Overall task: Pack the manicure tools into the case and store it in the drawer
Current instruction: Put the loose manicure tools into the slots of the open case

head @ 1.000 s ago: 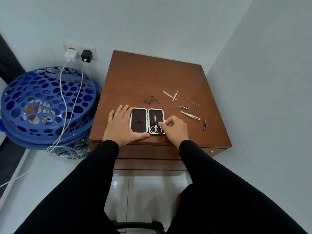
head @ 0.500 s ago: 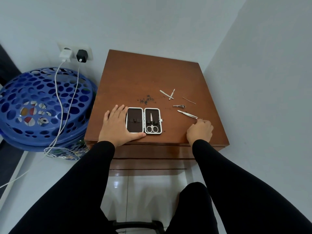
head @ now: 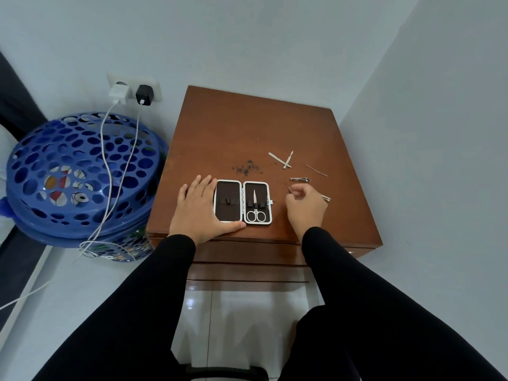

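One tool, the tweezers [head: 325, 198], I pinch in my right hand [head: 306, 209] just right of centre-frame case [head: 243, 202] (left hand [head: 200, 210] flat, steadying it), long axis crosswise.

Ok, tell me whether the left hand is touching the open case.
Touching. The head view shows the left hand flat on the tabletop, its fingers against the left edge of the open case and its thumb lying along the near edge, no gap visible.

Pulled the right hand [head: 305, 207] back from the table's front right edge toward the case [head: 243, 201], fingers curled round a small metal tool [head: 289, 190]. Tool formerly lying near that edge now gone from the wood.
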A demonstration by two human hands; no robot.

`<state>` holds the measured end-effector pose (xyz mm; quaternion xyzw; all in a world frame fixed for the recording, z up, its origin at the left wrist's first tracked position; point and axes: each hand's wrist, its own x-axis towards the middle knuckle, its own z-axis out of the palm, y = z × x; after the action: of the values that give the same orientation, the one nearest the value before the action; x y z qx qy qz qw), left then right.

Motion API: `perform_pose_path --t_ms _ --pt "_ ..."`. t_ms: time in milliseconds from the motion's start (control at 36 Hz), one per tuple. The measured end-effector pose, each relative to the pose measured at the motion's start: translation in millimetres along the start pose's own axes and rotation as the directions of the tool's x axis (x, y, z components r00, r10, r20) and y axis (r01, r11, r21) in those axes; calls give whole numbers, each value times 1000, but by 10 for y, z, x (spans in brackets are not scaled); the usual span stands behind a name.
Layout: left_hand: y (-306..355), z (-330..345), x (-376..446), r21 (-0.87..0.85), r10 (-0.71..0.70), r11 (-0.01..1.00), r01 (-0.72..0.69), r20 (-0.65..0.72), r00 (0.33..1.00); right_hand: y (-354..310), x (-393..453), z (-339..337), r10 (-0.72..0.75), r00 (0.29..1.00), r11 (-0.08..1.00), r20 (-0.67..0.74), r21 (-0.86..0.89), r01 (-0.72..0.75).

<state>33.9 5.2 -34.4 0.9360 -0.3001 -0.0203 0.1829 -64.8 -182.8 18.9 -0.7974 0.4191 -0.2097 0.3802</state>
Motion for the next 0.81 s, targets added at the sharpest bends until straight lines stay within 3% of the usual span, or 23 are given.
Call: perform_pose_path --t_ms 111,361,472,806 --pt "-6 10 2 -11 0 1000 0 -8 1000 -165 33 127 105 990 956 93 264 -126" --pt "3 5 4 10 0 1000 0 -12 1000 -324 156 235 96 888 895 450 351 -275" --pt "4 12 -1 5 2 1000 -2 -8 1000 -323 200 255 67 868 932 492 279 -230" --pt "5 6 9 20 0 1000 0 4 1000 -362 297 281 -51 896 999 440 30 42"
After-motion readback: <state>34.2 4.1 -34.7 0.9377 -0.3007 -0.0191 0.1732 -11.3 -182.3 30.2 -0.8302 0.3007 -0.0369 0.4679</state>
